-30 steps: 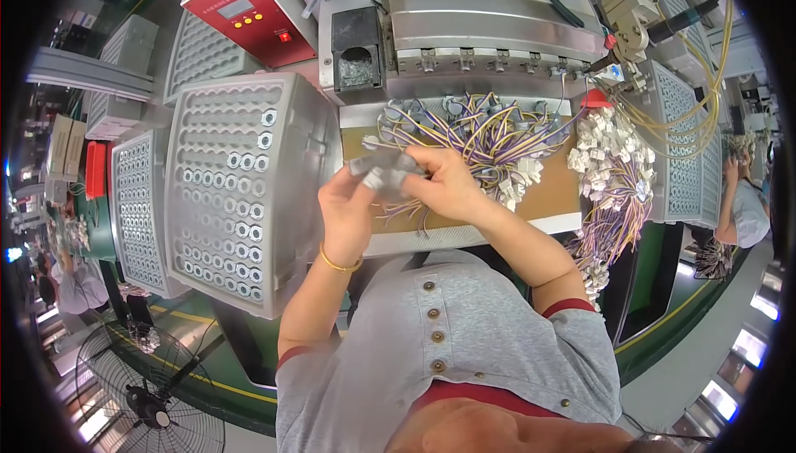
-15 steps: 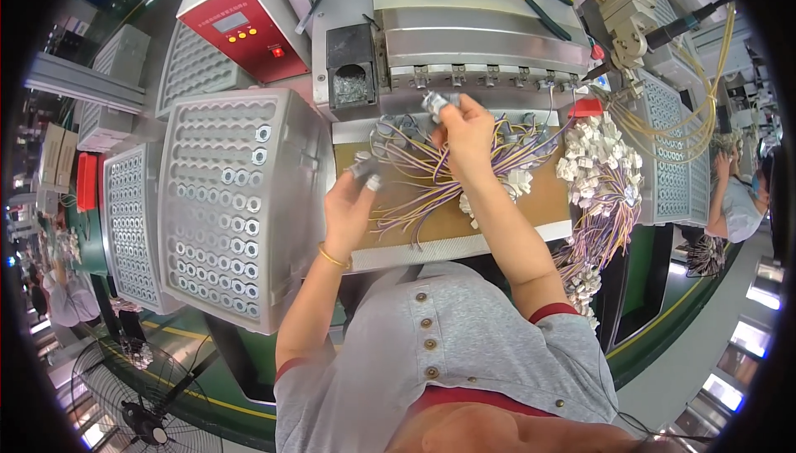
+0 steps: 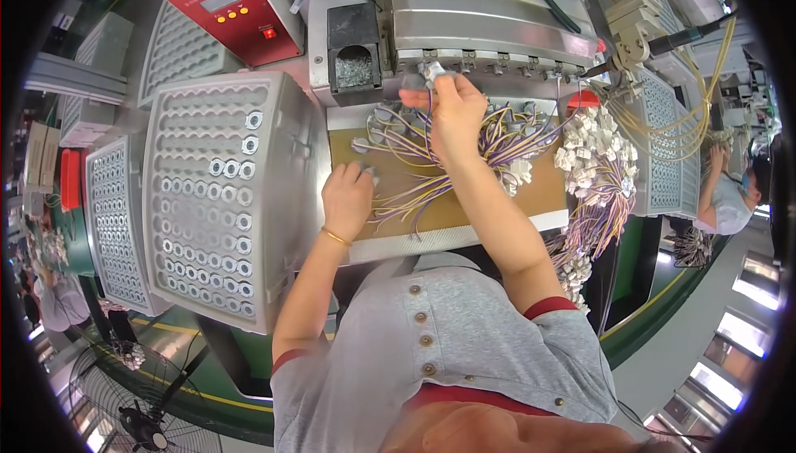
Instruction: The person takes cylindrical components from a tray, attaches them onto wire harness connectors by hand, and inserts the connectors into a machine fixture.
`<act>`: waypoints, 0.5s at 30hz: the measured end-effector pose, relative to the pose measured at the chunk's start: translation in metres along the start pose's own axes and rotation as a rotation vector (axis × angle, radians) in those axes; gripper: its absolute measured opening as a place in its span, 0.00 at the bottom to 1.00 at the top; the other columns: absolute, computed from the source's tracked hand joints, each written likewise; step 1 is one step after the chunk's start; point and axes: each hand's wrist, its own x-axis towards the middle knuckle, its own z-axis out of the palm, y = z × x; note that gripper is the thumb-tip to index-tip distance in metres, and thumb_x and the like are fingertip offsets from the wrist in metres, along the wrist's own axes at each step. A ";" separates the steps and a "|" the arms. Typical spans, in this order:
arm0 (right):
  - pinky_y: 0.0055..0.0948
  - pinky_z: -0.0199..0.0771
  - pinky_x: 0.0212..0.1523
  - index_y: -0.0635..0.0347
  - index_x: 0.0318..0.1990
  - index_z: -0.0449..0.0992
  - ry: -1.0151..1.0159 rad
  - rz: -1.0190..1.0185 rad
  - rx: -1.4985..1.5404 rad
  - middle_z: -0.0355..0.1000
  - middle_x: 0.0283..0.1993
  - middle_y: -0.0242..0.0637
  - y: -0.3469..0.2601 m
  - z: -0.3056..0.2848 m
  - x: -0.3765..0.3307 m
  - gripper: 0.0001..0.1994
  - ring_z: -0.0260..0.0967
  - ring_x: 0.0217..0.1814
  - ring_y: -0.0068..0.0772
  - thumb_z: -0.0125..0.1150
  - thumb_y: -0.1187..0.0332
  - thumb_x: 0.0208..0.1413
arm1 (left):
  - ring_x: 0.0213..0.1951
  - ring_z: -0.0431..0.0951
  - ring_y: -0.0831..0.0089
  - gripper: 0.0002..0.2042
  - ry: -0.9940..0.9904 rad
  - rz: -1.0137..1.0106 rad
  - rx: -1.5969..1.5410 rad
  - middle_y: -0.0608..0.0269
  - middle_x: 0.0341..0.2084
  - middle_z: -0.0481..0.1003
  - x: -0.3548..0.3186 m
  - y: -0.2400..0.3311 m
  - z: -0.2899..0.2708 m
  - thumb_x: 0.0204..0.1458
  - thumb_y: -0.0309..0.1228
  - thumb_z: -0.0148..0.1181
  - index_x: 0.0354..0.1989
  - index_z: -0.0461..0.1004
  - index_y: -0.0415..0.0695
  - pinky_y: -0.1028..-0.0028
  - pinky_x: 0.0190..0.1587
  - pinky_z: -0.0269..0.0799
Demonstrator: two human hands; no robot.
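Note:
My right hand (image 3: pixel 458 121) is raised in front of the row of metal clips. Its fingers pinch a small white-and-grey connector (image 3: pixel 431 74), and a dark wire runs down from it. Lower and to the left, my left hand (image 3: pixel 347 198) is closed, its fingers curled over a small greyish piece that is mostly hidden. Between and beyond the hands, purple and yellow wires (image 3: pixel 414 184) with grey connectors fan out over the brown work board (image 3: pixel 348 150). The metal fixture (image 3: pixel 489 18) with its clips (image 3: pixel 501 63) stands just behind my right hand.
Left stands a grey ridged tray (image 3: pixel 186 204) with metal rings; behind it is a red control box (image 3: pixel 236 14). A black box (image 3: pixel 353 47) adjoins the fixture, where pliers (image 3: pixel 551 1) lie. White-connector wire bundles (image 3: pixel 593 155) hang at right, below a soldering-iron-like tool (image 3: pixel 655 47).
My right hand has lifted its connector up toward the clips. My left hand has turned over, its fingers now curled and pointing away from me. The view has shifted slightly.

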 end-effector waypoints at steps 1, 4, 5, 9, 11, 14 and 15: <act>0.27 0.73 0.21 0.74 0.31 0.66 -0.106 0.039 -0.171 0.70 0.26 0.46 -0.004 -0.009 0.002 0.11 0.71 0.21 0.38 0.46 0.69 0.52 | 0.26 0.70 0.62 0.04 0.007 0.001 0.002 0.59 0.21 0.69 -0.001 -0.002 -0.002 0.36 0.25 0.56 0.24 0.72 0.43 0.68 0.28 0.67; 0.23 0.69 0.17 0.72 0.28 0.69 -0.281 0.076 -0.470 0.70 0.24 0.44 -0.018 -0.022 0.006 0.14 0.70 0.19 0.35 0.46 0.66 0.53 | 0.22 0.70 0.60 0.04 -0.028 -0.157 -0.108 0.57 0.18 0.69 -0.004 0.001 -0.011 0.38 0.25 0.56 0.25 0.71 0.42 0.67 0.26 0.67; 0.22 0.68 0.16 0.72 0.28 0.69 -0.285 0.118 -0.467 0.69 0.22 0.42 -0.019 -0.022 0.006 0.15 0.70 0.18 0.34 0.45 0.65 0.53 | 0.21 0.70 0.60 0.05 -0.071 -0.280 -0.273 0.56 0.18 0.70 -0.003 0.007 -0.022 0.38 0.25 0.56 0.25 0.71 0.40 0.68 0.25 0.67; 0.21 0.65 0.13 0.71 0.24 0.70 -0.300 0.108 -0.516 0.67 0.18 0.39 -0.023 -0.021 0.007 0.17 0.69 0.15 0.30 0.44 0.63 0.53 | 0.18 0.67 0.81 0.08 -0.041 -0.482 -0.747 0.65 0.21 0.73 -0.006 0.019 -0.029 0.39 0.20 0.57 0.31 0.74 0.38 0.82 0.21 0.61; 0.20 0.64 0.13 0.70 0.23 0.70 -0.370 0.005 -0.677 0.67 0.16 0.36 -0.032 -0.026 0.013 0.16 0.68 0.14 0.26 0.45 0.64 0.53 | 0.19 0.66 0.85 0.09 0.000 -0.471 -0.768 0.67 0.21 0.72 0.000 0.032 -0.037 0.39 0.20 0.57 0.32 0.74 0.39 0.82 0.22 0.62; 0.19 0.65 0.18 0.65 0.30 0.73 -0.343 -0.461 -1.197 0.68 0.18 0.32 -0.056 -0.036 0.001 0.08 0.69 0.19 0.22 0.52 0.68 0.49 | 0.19 0.66 0.84 0.10 0.059 -0.387 -0.638 0.65 0.19 0.71 -0.002 0.029 -0.040 0.37 0.18 0.56 0.32 0.74 0.38 0.82 0.22 0.63; 0.19 0.65 0.18 0.65 0.30 0.73 -0.343 -0.463 -1.195 0.68 0.18 0.32 -0.055 -0.040 -0.011 0.08 0.69 0.19 0.22 0.52 0.68 0.49 | 0.18 0.66 0.82 0.11 0.068 -0.333 -0.559 0.64 0.18 0.71 -0.002 0.031 -0.041 0.37 0.18 0.56 0.33 0.74 0.38 0.82 0.22 0.63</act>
